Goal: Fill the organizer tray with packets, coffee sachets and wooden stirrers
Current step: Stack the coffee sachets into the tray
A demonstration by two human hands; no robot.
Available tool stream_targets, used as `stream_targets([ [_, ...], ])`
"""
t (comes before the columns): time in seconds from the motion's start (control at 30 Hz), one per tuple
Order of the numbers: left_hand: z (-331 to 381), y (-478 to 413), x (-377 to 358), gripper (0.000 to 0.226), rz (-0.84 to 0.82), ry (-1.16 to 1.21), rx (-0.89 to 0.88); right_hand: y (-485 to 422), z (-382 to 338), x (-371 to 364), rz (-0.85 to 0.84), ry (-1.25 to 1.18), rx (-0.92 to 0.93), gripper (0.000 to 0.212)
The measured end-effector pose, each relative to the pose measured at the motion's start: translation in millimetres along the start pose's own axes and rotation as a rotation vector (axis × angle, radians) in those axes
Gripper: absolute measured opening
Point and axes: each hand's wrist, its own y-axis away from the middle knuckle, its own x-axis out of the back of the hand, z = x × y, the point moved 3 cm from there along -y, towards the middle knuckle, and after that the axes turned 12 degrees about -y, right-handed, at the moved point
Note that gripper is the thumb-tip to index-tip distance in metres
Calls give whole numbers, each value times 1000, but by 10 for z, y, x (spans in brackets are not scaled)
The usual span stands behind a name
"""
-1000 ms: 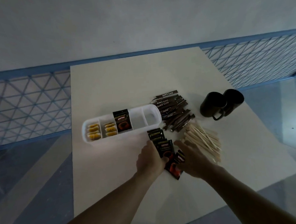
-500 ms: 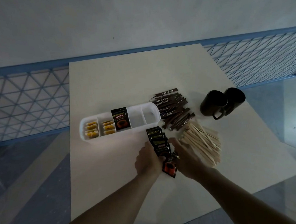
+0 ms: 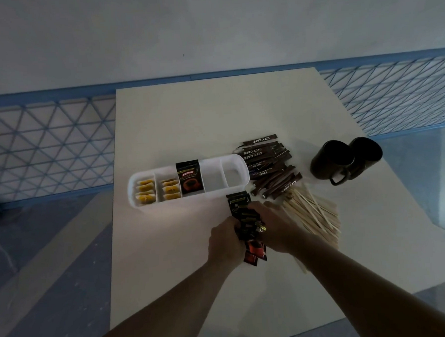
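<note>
The surface (image 3: 188, 118) carries everything within reach of the fingers (image 3: 257, 208). The tray (image 3: 192, 204) lies just beyond them and to the left, long side toward the person, so each compartment can be fed from the front. The stirrers (image 3: 314, 215) fan in a loose heap just right of the fingers. The sticks (image 3: 270, 165) of sugar are piled beyond that heap, against the tray's right end. Two mugs (image 3: 344, 162) stand well apart to the far right, out of the work.

The left hand (image 3: 225, 243) and right hand (image 3: 276, 224) close on one bunch of sachets (image 3: 244, 216) from either side, fingers curled round its edges. Its far end pokes out past the fingertips, close to the tray's front wall, and its near end hangs back toward the wrists. The two-sided hold looks meant to square a slippery fan into one block.

A lone sachet (image 3: 189, 177) stands upright in the middle compartment, beyond and left of the fingers — likely where the bunch belongs. Yellow packets (image 3: 145, 190) fill the two left compartments. The two on the right, I judge, await sticks and stirrers.
</note>
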Motion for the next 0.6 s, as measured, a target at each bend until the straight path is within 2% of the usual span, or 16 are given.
stream_targets([
  [0.17,-30,-14,16,21,-21,32,-61,4,6,5,34,-2,2,55],
  [0.27,-56,-17,33,21,-28,86,-35,12,-9,-13,52,-25,28,41],
  [0.4,-75,-17,40,22,-22,152,15,-4,-38,-32,88,22,65,37],
  [0.5,-64,-2,34,23,-23,210,49,7,-66,-58,68,15,45,38],
  [0.6,-48,21,63,18,-6,229,42,33,-95,-77,18,17,46,27],
])
